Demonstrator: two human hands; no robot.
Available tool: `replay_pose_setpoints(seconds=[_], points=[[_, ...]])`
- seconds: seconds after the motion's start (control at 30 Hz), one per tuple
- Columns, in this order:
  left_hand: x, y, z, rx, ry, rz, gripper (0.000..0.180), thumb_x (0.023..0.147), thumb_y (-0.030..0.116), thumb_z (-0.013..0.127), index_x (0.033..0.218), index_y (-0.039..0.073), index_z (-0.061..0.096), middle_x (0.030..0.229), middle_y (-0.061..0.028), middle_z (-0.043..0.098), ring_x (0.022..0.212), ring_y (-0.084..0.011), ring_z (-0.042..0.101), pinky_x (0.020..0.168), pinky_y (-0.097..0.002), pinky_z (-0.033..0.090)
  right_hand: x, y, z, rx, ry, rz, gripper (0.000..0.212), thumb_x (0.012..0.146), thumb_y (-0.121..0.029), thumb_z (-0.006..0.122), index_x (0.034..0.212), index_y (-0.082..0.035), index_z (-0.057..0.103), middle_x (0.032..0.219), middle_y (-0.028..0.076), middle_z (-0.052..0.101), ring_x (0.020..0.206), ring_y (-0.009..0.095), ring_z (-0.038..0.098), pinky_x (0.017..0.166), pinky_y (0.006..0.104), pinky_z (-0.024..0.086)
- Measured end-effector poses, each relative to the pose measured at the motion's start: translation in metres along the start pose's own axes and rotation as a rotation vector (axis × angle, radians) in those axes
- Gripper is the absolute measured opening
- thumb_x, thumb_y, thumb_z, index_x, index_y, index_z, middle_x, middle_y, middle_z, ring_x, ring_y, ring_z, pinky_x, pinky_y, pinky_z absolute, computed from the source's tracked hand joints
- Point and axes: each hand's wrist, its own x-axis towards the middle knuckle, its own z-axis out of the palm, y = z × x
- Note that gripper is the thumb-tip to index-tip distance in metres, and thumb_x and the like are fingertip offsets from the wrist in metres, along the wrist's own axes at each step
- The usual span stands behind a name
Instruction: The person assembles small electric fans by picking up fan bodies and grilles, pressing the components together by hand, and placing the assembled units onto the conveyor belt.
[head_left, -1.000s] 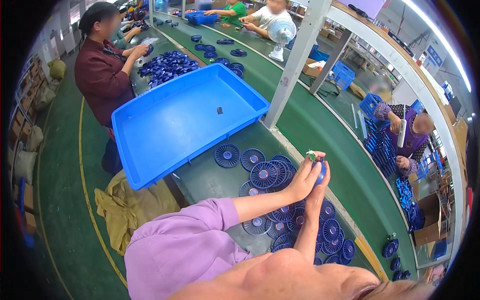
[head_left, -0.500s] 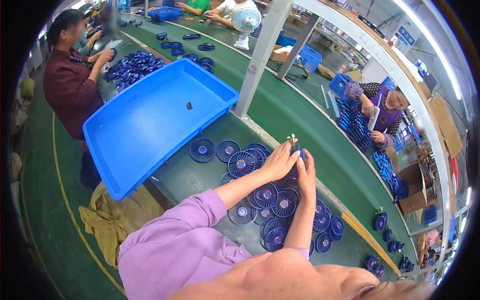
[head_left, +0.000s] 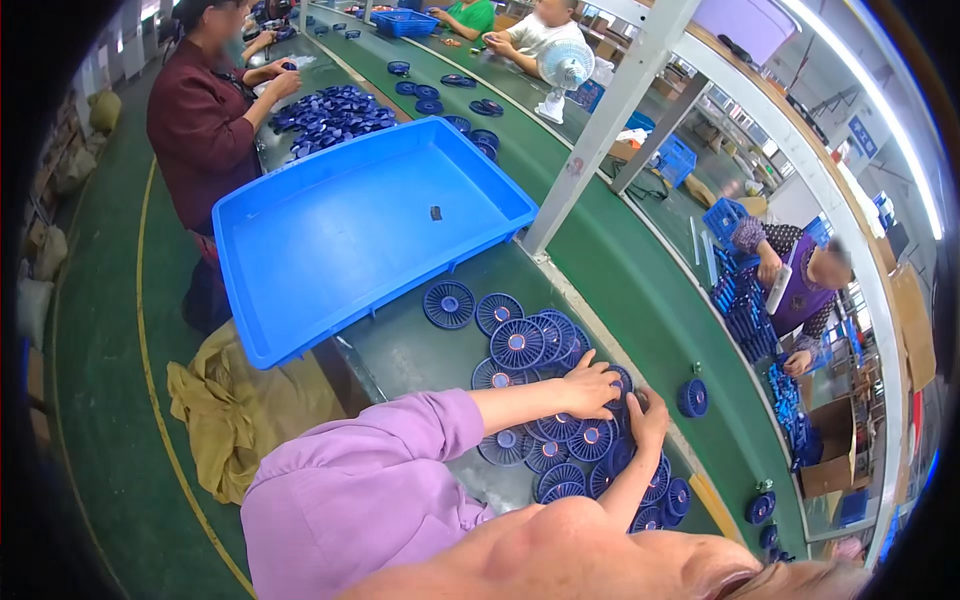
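Dark blue round fan grilles point(head_left: 517, 344) with radial ribs and copper-coloured centre rings lie in an overlapping heap on the worktable. My left hand point(head_left: 588, 388) rests on the heap from the left, fingers spread over the grilles. Close beside it, my right hand point(head_left: 648, 420) is at the heap's right edge, thumb and forefinger apart; its other fingers are partly hidden. I see nothing held in either hand. Just beyond them, on the green belt, sits a blue round fan part point(head_left: 692, 398) with a small metal piece at its top.
A large blue tray point(head_left: 330, 325) holding one small dark piece stands left of the heap. A white post point(head_left: 600, 140) rises behind it. Green conveyor belt point(head_left: 640, 300) runs along the far side, carrying more fan parts point(head_left: 761, 507). Co-workers sit across and stand at left.
Both hands have come down from above the belt edge onto the grilles. The part with the metal piece, held before, now appears on the belt. The view has shifted.
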Motion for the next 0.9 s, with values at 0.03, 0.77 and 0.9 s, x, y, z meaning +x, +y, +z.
replay_pose_setpoints(seconds=[0.03,0.77,0.9], points=[[0.003,-0.001,-0.001,-0.010,0.017,0.010,0.046,0.082,0.044,0.063,0.117,0.013,0.061,0.137,-0.0133,0.045,0.131,-0.0379,0.037,0.108,-0.0625,0.015,-0.001,0.000,-0.002,0.007,0.000,0.005,0.040,0.075,-0.025,0.074,0.108,-0.003,0.065,0.108,0.018,0.064,0.104,0.034,0.060,0.091,0.0408,0.045],[0.004,0.004,-0.003,-0.005,0.040,0.018,0.044,0.083,0.043,0.064,0.116,0.015,0.061,0.135,-0.0125,0.047,0.130,-0.0374,0.038,0.109,-0.0587,0.016,-0.003,0.007,-0.008,-0.131,0.169,0.007,0.034,0.067,-0.024,0.079,0.089,-0.001,0.065,0.088,0.017,0.066,0.086,0.033,0.062,0.078,0.0406,0.048],[0.003,0.003,-0.004,-0.011,0.046,0.006,0.044,0.083,0.042,0.064,0.117,0.015,0.061,0.135,-0.0126,0.047,0.130,-0.0373,0.037,0.109,-0.0582,0.016,-0.001,-0.010,-0.018,-0.003,0.153,0.109,0.031,0.069,-0.022,0.079,0.087,-0.001,0.063,0.080,0.013,0.066,0.076,0.028,0.063,0.071,0.0371,0.049]])
